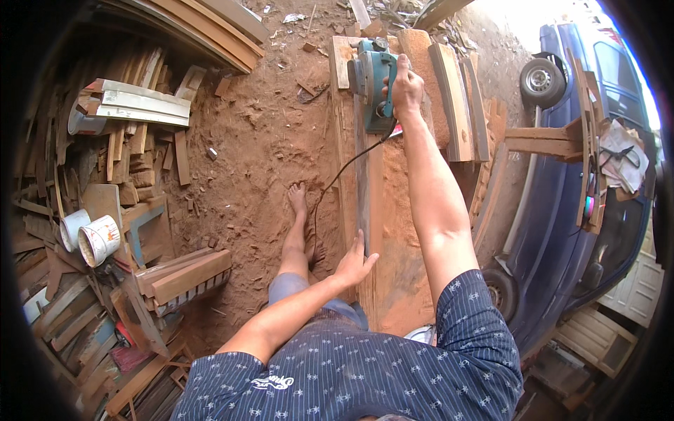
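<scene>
A teal electric planer (378,78) sits at the far end of a long, narrow wooden board (362,193). My right hand (406,91) is wrapped round its handle, with the arm stretched out ahead. From the planer's near end a dark power cord (342,172) loops down to the left toward the ground. My left hand (354,266) lies on the near part of the board, thumb apart and fingers stretched forward, holding no tool. The board rests lengthwise on a work surface (404,281) strewn with reddish sawdust.
Cut timber pieces (453,105) lie right of the planer. A blue vehicle (554,203) stands farther right, with a plank post and pliers-like tool (619,153) on paper before it. Scrap wood (133,161) and white buckets (98,240) fill the left. My bare foot (298,198) is on the dirt.
</scene>
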